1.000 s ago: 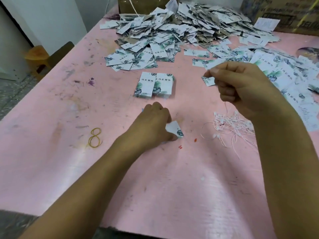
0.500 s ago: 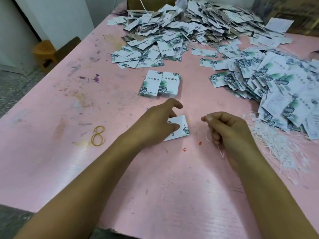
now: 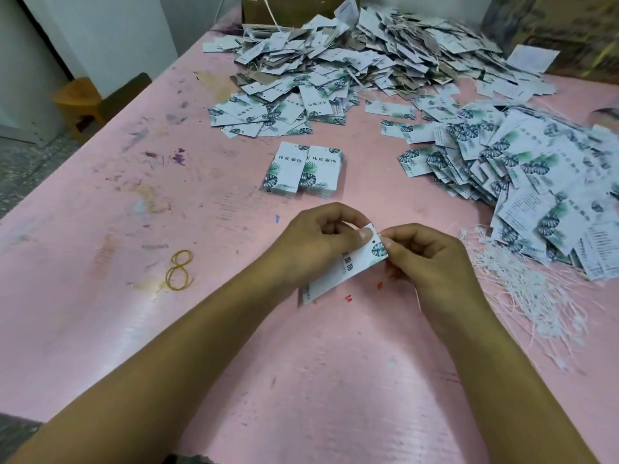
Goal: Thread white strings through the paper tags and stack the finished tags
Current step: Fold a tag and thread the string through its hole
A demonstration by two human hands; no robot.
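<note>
My left hand (image 3: 311, 242) pinches a white paper tag (image 3: 345, 267) with a green leaf print, held tilted just above the pink table. My right hand (image 3: 425, 259) meets it at the tag's upper corner near the small hole, fingers pinched together; the string in them is too thin to make out. A tangle of white strings (image 3: 522, 286) lies right of my right hand. Two neat stacks of tags (image 3: 303, 170) sit side by side beyond my hands. Loose tags (image 3: 522, 169) are heaped at the right.
A large pile of tags with strings (image 3: 368, 58) covers the far side of the pink table (image 3: 134, 296). A yellow rubber band (image 3: 179, 271) lies at the left. A cardboard box (image 3: 268, 8) stands at the back, a wooden stool (image 3: 78, 102) beyond the left edge.
My right hand came down from the loose tags, took a string from the tangle and moved left to the tag. My left hand lifted the tag off the table.
</note>
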